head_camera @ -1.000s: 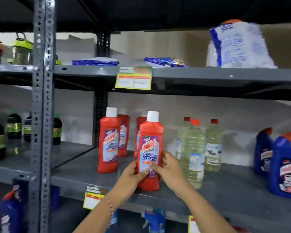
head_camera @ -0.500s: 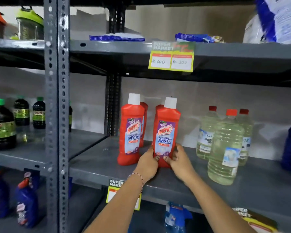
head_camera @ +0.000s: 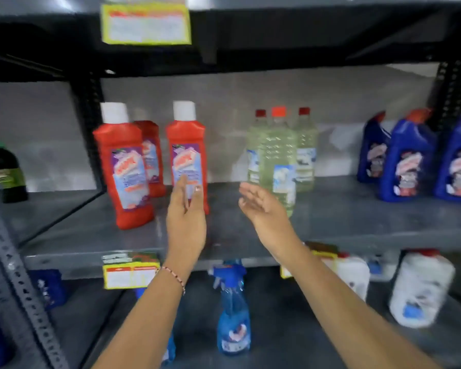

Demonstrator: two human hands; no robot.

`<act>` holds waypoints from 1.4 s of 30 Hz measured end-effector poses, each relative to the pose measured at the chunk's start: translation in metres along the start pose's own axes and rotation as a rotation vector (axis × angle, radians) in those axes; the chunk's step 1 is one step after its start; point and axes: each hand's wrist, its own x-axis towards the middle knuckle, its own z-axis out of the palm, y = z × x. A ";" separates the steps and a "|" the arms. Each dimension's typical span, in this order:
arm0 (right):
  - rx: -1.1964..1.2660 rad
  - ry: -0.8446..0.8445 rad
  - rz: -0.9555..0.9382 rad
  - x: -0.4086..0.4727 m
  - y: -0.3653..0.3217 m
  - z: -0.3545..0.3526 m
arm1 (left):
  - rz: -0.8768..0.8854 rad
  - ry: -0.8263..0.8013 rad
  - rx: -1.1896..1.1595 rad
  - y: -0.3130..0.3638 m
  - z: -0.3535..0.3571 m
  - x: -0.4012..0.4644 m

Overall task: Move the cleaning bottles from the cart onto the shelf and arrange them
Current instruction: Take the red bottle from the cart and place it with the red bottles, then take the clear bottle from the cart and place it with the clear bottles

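Observation:
A red bathroom-cleaner bottle (head_camera: 186,147) with a white cap stands upright on the grey middle shelf (head_camera: 343,225). Another red bottle (head_camera: 124,169) stands to its left near the shelf front, and a third (head_camera: 151,155) stands behind that one. My left hand (head_camera: 185,219) hovers open just in front of the middle red bottle, covering its lower part, and holds nothing. My right hand (head_camera: 261,206) is open, palm up, to the right of that bottle and apart from it. The cart is out of view. The picture is blurred.
Three clear bottles with red caps (head_camera: 280,161) stand right of the red ones, blue jugs (head_camera: 407,161) further right. A dark bottle (head_camera: 7,177) is at far left behind a steel upright (head_camera: 14,275). Below are a blue spray bottle (head_camera: 233,310) and white jugs (head_camera: 421,288).
Both hands have let go of the red bottle, which now stands on the shelf, and have pulled back open. The camera has moved closer and lower.

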 end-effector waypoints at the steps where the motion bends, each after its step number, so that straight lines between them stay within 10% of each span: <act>1: 0.042 0.048 -0.014 -0.014 -0.002 -0.018 | 0.015 -0.040 -0.111 0.006 0.018 -0.019; 15: 0.177 0.770 0.050 -0.212 0.038 -0.363 | -0.449 -0.847 -0.559 -0.004 0.341 -0.309; 27: 0.285 1.497 0.977 -0.524 0.268 -0.580 | -1.555 -1.350 0.350 -0.190 0.458 -0.645; 35: 0.157 1.381 1.604 -0.635 0.386 -0.571 | -1.449 -1.598 0.885 -0.286 0.444 -0.748; 42: -0.040 1.341 1.715 -0.638 0.412 -0.578 | -1.112 -2.046 1.135 -0.337 0.427 -0.813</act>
